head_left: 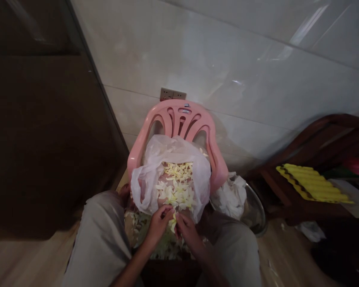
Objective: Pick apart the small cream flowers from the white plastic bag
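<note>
Both my hands meet low in the middle, in front of a pink plastic chair (218,163). A pale yellow flower (172,224) is pinched between my left hand (161,220) and my right hand (184,227), whose fingers are closed around it. An open translucent plastic bag (170,145) lies on the chair seat, just beyond my fingers. Inside it are whitish flowers (179,195) and, farther back, smaller yellowish petals or buds (178,170). Below my hands, between my knees, many more pale flowers (164,243) lie in shadow.
A metal basin (257,209) holding a white plastic bag (233,195) stands right of the chair. Farther right, a yellow ridged object (312,183) rests on dark wooden furniture (275,187). A tiled wall (173,48) rises behind, and a large dark panel (48,131) fills the left.
</note>
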### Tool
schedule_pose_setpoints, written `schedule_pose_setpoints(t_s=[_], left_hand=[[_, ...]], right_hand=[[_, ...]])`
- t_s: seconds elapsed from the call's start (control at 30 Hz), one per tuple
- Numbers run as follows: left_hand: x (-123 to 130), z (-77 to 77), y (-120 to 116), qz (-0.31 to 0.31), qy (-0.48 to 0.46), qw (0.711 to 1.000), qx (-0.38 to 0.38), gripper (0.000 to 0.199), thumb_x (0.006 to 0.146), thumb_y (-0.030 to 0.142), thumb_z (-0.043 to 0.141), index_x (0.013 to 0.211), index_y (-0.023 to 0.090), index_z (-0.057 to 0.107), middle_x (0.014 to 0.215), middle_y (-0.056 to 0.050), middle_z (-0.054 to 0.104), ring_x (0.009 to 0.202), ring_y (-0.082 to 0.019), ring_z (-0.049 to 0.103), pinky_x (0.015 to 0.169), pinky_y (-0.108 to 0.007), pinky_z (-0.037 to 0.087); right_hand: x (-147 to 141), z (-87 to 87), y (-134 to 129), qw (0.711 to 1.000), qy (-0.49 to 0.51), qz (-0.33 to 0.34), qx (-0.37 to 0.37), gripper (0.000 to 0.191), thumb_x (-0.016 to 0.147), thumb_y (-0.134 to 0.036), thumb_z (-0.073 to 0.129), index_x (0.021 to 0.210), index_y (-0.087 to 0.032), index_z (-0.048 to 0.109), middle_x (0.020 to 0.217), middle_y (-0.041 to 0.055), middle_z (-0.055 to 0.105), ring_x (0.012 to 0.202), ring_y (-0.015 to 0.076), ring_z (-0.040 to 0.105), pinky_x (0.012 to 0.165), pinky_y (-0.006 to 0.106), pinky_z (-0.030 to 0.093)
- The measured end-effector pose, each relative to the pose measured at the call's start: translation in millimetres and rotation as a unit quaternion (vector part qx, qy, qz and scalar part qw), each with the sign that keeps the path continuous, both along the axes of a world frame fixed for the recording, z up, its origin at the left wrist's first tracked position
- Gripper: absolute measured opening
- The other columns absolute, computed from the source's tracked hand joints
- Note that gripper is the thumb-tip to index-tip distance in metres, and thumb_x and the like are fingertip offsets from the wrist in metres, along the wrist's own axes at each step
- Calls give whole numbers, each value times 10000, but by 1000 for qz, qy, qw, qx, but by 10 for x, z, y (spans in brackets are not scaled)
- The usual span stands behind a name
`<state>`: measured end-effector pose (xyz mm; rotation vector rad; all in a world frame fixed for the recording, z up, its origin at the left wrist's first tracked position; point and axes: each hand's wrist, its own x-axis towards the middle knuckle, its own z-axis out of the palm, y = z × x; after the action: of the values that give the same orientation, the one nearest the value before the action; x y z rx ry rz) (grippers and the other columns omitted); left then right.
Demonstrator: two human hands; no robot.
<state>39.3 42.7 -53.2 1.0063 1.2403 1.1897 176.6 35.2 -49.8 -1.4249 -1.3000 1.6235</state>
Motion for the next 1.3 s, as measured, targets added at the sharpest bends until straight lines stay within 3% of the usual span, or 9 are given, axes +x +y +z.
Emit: schedule_pose_setpoints(t_s=[0.3, 0.5, 1.03, 1.3], left_hand=[[11, 40, -9, 3, 10, 1000, 8, 321, 792, 505, 667, 842, 190, 708, 778, -12, 697, 768, -190, 625, 738, -281, 484], [-6, 21, -7, -1, 13, 1000, 10, 321, 795, 501, 657, 874, 196, 719, 825, -22, 717, 797, -199, 635, 757, -290, 484], [-11, 61, -18, -3, 26, 999, 23, 312, 817, 475, 623, 925, 200, 724, 914, -43, 749, 870, -219, 664, 812, -316, 521], [-6, 92, -42, -1, 58, 997, 52, 295, 863, 458, 589, 916, 199, 718, 921, -49, 742, 888, -218, 661, 826, -308, 500]], right_hand=[[-20, 50, 2, 1000, 3, 0, 3, 718, 721, -900, 446, 784, -193, 556, 449, -62, 458, 391, 97, 376, 413, 232, 289], [-16, -8, 5, 1000, 9, -12, -11, 730, 704, -901, 473, 829, -189, 574, 447, -63, 468, 390, 98, 381, 409, 230, 289], [-43, 21, -3, 999, 13, -28, -12, 711, 692, -915, 459, 717, -206, 516, 437, -80, 385, 380, 93, 372, 404, 235, 310], [-58, -111, -25, 998, 33, -48, -17, 663, 737, -873, 476, 700, -211, 497, 475, -74, 386, 394, 93, 353, 421, 244, 320]])
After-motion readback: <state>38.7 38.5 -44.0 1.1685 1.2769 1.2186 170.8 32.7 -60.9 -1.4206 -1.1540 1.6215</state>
